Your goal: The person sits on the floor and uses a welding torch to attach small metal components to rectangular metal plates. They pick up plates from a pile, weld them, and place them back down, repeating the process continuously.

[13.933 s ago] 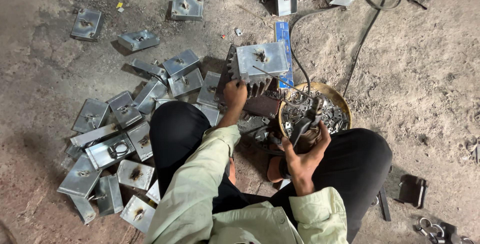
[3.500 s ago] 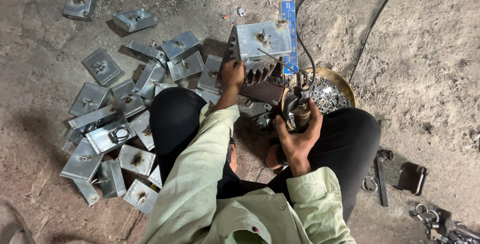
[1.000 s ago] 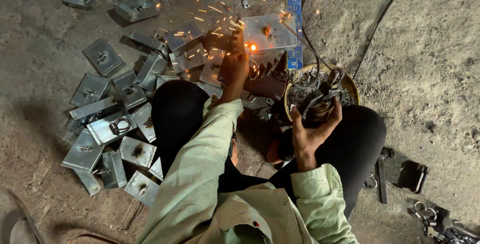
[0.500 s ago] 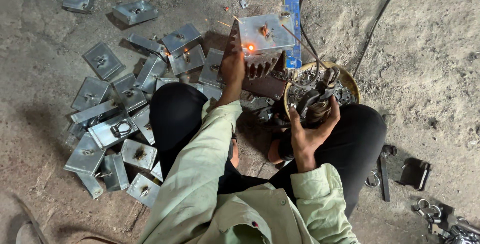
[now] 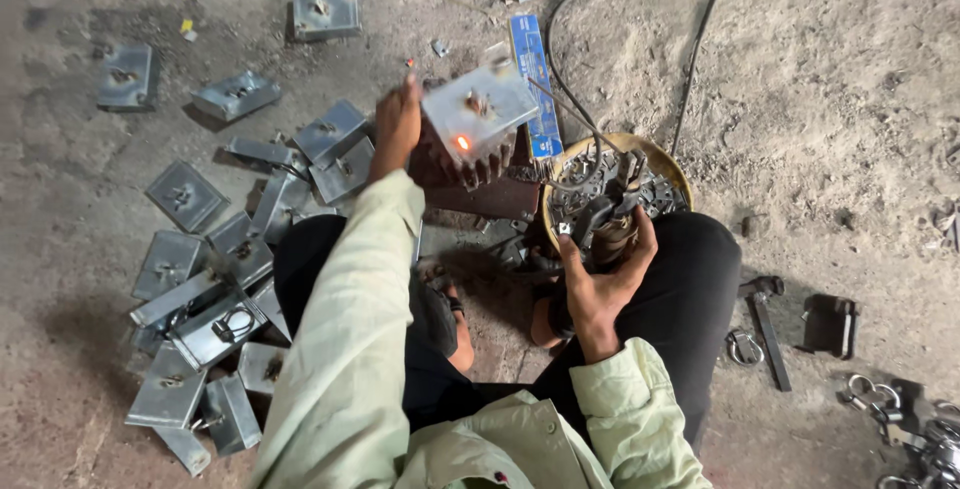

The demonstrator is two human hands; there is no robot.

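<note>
From the head camera, the person is sitting on the dirt floor [image 5: 820, 109] with knees apart, wearing a pale green shirt and dark trousers. The left hand [image 5: 397, 124] is reaching forward with fingers curled over the near-left edge of a square grey metal plate [image 5: 478, 109], gripping it and holding it tilted. A small orange glowing spot [image 5: 463, 143] is showing on the plate's near edge, just right of that hand. The plate is resting on a dark ridged block [image 5: 470, 174] directly beneath it.

The right hand [image 5: 600, 284] is sitting lower and nearer the body, fingers wrapped closed around a dark welding holder [image 5: 605, 224] that is pointing up and away from the person. A black cable [image 5: 570, 99] is looping from the holder away past the plate. Just beyond the right hand a round yellow-rimmed pan [image 5: 680, 164] is lying, filled with small metal pieces. A blue flat bar [image 5: 535, 84] is lying between the plate and the pan.

To the left of the left hand, a heap of similar grey plates [image 5: 230, 279] is spreading across the floor. To the right of the right hand, well apart, a hammer [image 5: 768, 334] and metal rings [image 5: 742, 347] are lying in the dirt
</note>
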